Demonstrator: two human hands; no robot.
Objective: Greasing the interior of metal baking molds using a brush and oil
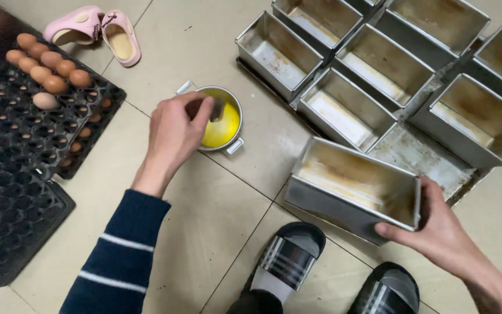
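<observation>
Head view: two bare hands at work over a tiled floor (216,221), one at a pot, one on a loaf tin.

The left hand (175,131) (sleeve dark blue with white stripes) is clenched around something small over the small metal pot (226,125) of yellow liquid; what it grips cannot be made out. The right hand (437,227) grasps the near right corner of a tilted loaf tin (352,189), thumb over the rim. More empty loaf tins (379,64) stand on a baking tray (419,154) just behind. Brown eggs (45,64) fill the far corner of black egg trays (18,168) at the left. Pink slippers (97,29) lie beyond.
</observation>
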